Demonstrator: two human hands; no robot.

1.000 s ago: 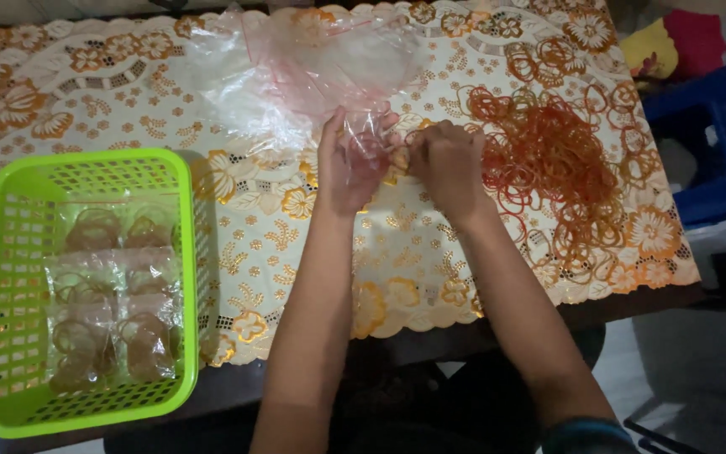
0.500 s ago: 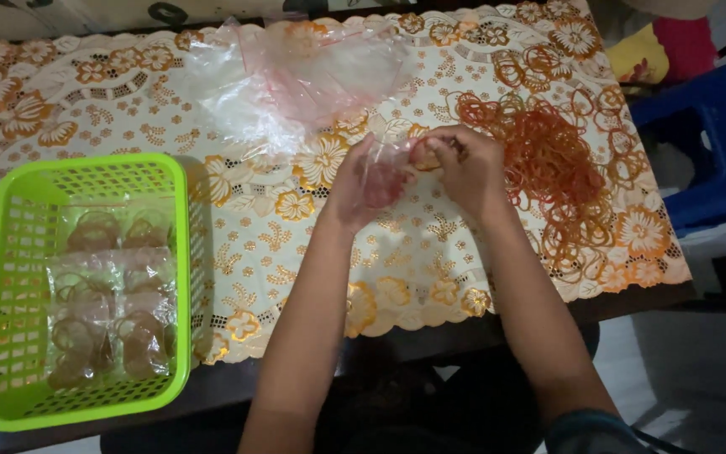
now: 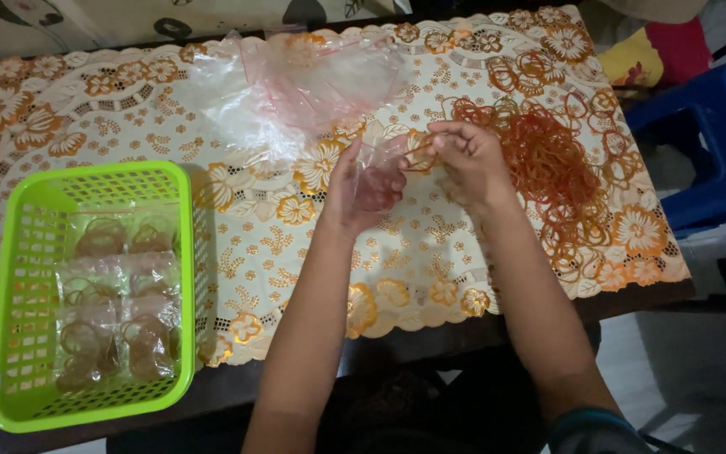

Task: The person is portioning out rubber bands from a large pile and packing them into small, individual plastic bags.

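Observation:
My left hand (image 3: 361, 187) holds a small clear plastic bag (image 3: 380, 160) upright over the table, its mouth facing my right hand. My right hand (image 3: 464, 158) pinches a few orange rubber bands (image 3: 420, 150) at the bag's opening. Just right of that hand lies a loose pile of orange rubber bands (image 3: 552, 164) spread over the flowered tablecloth (image 3: 279, 227). A heap of empty clear bags (image 3: 296, 84) with pink strips lies behind my hands.
A lime green plastic basket (image 3: 18, 252) at the left holds several small bags filled with rubber bands (image 3: 111, 311). A blue plastic stool (image 3: 707, 143) stands right of the table. The table's dark front edge (image 3: 430, 336) runs under my forearms.
Both hands with the small bag have stayed over the table's middle. The right hand has brought rubber bands to the bag's mouth. The camera view has shifted slightly.

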